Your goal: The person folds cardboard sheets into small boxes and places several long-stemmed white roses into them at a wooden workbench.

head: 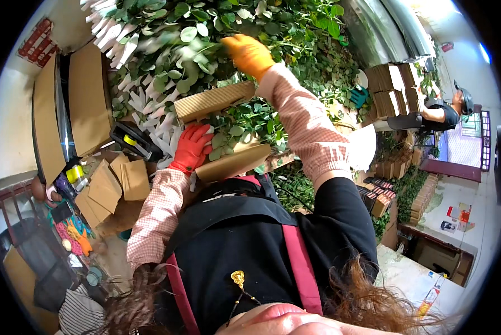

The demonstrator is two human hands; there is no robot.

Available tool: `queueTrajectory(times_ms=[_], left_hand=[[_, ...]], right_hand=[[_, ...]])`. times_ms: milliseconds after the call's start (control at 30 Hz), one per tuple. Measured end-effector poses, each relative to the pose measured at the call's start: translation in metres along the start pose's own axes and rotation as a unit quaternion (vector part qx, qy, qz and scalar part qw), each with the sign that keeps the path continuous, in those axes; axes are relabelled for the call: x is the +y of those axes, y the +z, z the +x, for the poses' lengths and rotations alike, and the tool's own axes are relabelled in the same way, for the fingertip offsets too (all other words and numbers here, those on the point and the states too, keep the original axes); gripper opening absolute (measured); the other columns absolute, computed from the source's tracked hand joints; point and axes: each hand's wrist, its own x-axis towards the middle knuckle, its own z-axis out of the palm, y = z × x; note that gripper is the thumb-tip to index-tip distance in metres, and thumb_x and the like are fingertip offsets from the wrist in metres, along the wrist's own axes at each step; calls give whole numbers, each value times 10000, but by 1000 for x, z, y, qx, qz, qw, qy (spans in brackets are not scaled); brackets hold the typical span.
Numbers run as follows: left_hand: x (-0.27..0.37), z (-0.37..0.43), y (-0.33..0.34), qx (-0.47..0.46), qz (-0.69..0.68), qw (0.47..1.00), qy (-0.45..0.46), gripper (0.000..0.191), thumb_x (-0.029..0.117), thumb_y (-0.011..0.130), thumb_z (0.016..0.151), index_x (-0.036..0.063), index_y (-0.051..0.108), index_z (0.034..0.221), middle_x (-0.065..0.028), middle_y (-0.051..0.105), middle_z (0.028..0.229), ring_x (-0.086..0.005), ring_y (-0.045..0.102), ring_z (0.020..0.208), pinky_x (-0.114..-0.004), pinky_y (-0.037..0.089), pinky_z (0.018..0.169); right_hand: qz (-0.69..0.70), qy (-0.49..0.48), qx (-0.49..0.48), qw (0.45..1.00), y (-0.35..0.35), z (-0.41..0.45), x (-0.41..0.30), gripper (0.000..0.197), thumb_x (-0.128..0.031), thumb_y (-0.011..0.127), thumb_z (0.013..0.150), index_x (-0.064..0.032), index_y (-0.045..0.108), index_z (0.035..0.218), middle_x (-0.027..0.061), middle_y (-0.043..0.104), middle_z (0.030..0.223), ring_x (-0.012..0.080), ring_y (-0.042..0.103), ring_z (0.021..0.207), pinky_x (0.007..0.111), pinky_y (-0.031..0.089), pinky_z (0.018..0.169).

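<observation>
My left hand (191,147), in a red glove, lies at the left end of a cardboard carton (233,162), beside green leafy stems (223,140). Its fingers curl near a white wrapped end; what they grip is not clear. Farther out, my right hand (249,57) in an orange glove is closed on a leafy stem (194,56), whose leaves are blurred. A corrugated cardboard wall (215,99) stands between the two hands. Beyond and to the left lie many leafy bunches with white wrapped ends (115,39).
A black tape dispenser (136,141) and loose cardboard pieces (106,188) sit at left. Tall cardboard sheets (89,96) lean there. At right are stacked cartons (386,90), clear plastic film rolls (384,31), a teal glove (358,96) and another person (441,115).
</observation>
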Motion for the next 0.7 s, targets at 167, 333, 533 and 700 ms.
queueTrajectory(times_ms=[167,333,533,700], left_hand=[[-6,-5,7,-9,9,1000,-5,452,188,726,696,117,598,1124,-95,556,1313,-340,521,1206,-516,402,1046],[-3,-4,1,4,6,1000,3,450,174,728,685,112,613,1116,-101,567,1292,-339,532,1188,-511,410,1033],[-2,1,3,10,-13,1000,-2,426,165,735,676,104,624,1083,-89,567,1293,-335,534,1189,-508,409,1031],[-7,-10,10,1,9,1000,-1,439,159,730,673,110,628,1097,-77,566,1303,-330,539,1183,-492,409,1045]], right_hand=[[28,26,119,992,5,-20,75,346,-184,626,887,-166,584,1231,150,614,1035,360,608,985,448,508,833],[4,-66,-65,996,-4,-41,13,342,-218,632,892,-169,578,1227,107,633,1047,326,627,982,420,522,845],[20,-123,-1,992,-26,-71,0,328,-234,632,889,-167,564,1203,60,644,1039,288,648,943,391,545,782],[-64,-164,-28,984,-43,-68,-57,269,-160,592,849,-173,573,1117,66,592,903,281,645,862,401,547,671]])
